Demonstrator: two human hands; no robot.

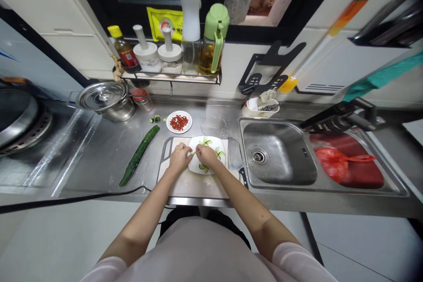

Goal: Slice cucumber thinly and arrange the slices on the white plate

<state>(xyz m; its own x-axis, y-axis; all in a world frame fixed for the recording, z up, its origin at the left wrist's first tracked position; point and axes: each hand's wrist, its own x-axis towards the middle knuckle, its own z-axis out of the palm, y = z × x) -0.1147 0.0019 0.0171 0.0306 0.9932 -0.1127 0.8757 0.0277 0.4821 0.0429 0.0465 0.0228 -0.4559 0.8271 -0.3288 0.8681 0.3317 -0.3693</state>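
Note:
My left hand (179, 157) is at the left rim of a square white plate (195, 140), thumb and fingers pinching a small green-edged cucumber slice (193, 153). From the other side my right hand (206, 155) reaches over the plate, its fingers closed at the same slice. Curved cucumber slices (220, 154) lie in small groups near the plate's edges. Under the plate is a cutting board (198, 189). A knife (243, 177) sticks out at the board's right side, most of it hidden. To the left lies a whole cucumber (139, 155).
Behind the board stands a round white plate (169, 128) of small red berries, beside cucumber scraps (155, 118). A steel pot (117, 108) is back left, a sink (280, 154) right, holding a red plastic bag (333, 165) in its second basin. A condiment rack (185, 78) hangs above.

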